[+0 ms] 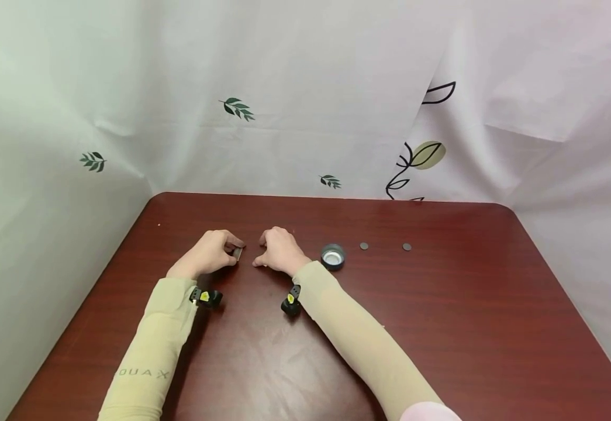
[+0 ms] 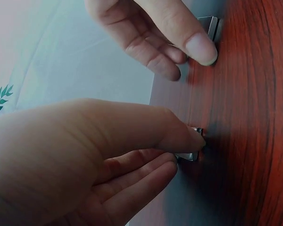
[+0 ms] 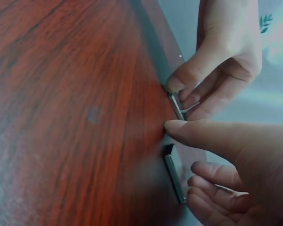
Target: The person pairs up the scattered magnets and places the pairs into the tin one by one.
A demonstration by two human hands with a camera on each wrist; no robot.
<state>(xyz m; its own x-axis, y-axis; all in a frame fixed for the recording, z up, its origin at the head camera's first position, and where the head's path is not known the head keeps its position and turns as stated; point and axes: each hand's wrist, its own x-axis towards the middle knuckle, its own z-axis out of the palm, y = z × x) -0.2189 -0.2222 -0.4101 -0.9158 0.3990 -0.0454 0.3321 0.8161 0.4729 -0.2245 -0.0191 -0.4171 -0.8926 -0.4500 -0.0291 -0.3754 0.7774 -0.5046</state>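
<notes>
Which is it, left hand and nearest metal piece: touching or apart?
Touching: in the right wrist view, the left hand has its thumb against the metal piece, no gap showing.

White, wrinkled sheeting (image 1: pixel 305 52) hangs behind and on both sides of a glossy reddish-brown, wood-grained table (image 1: pixel 473 327) with rounded far corners. Printed green leaf sprigs (image 1: pixel 238 109) and a black-outlined stem (image 1: pixel 408 162) decorate it. Soft light reflects near the front.
</notes>
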